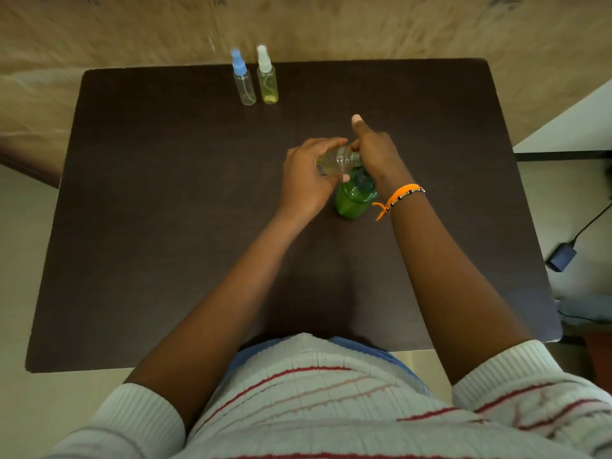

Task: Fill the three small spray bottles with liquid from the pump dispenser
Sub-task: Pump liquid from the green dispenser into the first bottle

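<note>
I take the green pump dispenser (pixel 354 202) as my landmark; it stands upright near the middle of the dark worktop (pixel 165 226). My left hand (pixel 309 180) is wrapped around a clear spray bottle (pixel 337 160), held tipped nearly on its side just above the dispenser's top. The bottle's long axis runs left to right, with its base in my palm and its open threaded neck pointing right, toward my other hand. There is yellowish liquid inside it. My right hand (pixel 376 150) sits over the dispenser's pump head, fingers curled around the spot where the neck meets it and one finger sticking out straight away from me; I cannot tell exactly what it is pressing.

Well beyond the dispenser, at the far edge of the worktop, two more bottles stand upright, side by side: a blue-capped bottle (pixel 243 81) on the left and a white-capped bottle (pixel 267 77), yellow inside, to its right.
</note>
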Demonstrator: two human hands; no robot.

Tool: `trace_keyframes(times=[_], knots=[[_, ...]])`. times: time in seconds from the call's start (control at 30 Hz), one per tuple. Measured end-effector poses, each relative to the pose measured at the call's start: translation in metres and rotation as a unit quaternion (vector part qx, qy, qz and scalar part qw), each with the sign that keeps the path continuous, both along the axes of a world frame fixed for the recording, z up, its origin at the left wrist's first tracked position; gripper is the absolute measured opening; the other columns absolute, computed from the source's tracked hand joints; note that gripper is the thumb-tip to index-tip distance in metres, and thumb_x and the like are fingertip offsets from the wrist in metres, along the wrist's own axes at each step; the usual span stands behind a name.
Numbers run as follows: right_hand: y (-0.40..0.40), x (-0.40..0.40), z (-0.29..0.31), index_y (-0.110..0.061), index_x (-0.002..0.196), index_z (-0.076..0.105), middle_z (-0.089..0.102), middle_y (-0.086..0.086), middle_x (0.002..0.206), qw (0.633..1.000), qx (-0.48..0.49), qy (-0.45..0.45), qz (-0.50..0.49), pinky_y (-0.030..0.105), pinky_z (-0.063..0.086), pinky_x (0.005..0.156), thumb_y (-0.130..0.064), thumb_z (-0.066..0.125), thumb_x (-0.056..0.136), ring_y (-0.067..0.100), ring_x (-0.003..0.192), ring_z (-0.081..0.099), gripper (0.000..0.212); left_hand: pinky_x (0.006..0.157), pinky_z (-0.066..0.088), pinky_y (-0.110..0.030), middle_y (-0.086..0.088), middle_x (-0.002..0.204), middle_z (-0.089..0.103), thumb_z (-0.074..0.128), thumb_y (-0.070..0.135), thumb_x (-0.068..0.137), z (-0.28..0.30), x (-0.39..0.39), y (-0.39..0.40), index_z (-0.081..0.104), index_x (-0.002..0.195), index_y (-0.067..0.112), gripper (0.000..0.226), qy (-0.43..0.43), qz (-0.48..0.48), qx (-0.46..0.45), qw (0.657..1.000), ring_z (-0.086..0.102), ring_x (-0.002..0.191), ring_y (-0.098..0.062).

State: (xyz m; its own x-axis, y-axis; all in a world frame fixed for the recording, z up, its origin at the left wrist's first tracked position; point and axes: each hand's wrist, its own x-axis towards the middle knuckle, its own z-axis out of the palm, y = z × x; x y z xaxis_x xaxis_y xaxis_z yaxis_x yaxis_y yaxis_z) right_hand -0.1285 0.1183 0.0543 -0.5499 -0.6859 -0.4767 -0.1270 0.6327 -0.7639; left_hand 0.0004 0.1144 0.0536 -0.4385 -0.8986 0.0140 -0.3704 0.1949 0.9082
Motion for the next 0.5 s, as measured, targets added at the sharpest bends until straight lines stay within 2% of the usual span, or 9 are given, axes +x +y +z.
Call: trace_keyframes(times=[0.13,0.23,0.37,0.5], knots=[[0.0011,0.0031,-0.0039,-0.017,0.067,0.059,0.064,0.01,0.092,0.999,-0.017,0.026,-0.037,0.036,0.046,0.089,-0.051,0.041,0.097,0.027,0.091,0.06,0.05,0.097,0.043,-0.045,0.0,0.11,0.064,0.077,0.009,0.058,-0.0013,-0.0023,-0.0005,0.066,0.112,0.015,0.056,-0.003,0.004,0.004,1.0,0.059,0.105,-0.017],[0.0003,0.0045,-0.0046,-0.018,0.065,0.059,0.064,0.01,0.09,0.998,-0.018,0.044,-0.042,0.04,0.047,0.093,-0.05,0.038,0.098,0.029,0.094,0.062,0.051,0.098,0.043,-0.045,0.003,0.109,0.063,0.077,0.008,0.058,-0.0041,-0.0023,-0.001,0.066,0.112,0.015,0.056,-0.002,0.005,0.006,1.0,0.059,0.106,-0.018],[0.0025,0.0039,-0.004,-0.019,0.064,0.058,0.063,0.008,0.087,0.998,-0.024,0.041,-0.032,0.038,0.045,0.09,-0.05,0.038,0.099,0.025,0.088,0.058,0.051,0.099,0.043,-0.043,-0.001,0.111,0.064,0.078,0.007,0.06,-0.0033,-0.0023,-0.0012,0.066,0.113,0.016,0.055,-0.01,0.006,0.006,1.0,0.058,0.107,-0.02],[0.0031,0.0028,-0.0004,-0.016,0.069,0.058,0.061,0.008,0.094,1.0,-0.01,0.003,-0.012,0.033,0.042,0.083,-0.051,0.041,0.098,0.023,0.089,0.055,0.048,0.099,0.043,-0.043,-0.002,0.112,0.064,0.078,0.007,0.061,-0.0016,0.0,-0.0003,0.065,0.113,0.016,0.054,-0.008,0.004,0.005,1.0,0.058,0.107,-0.02]])
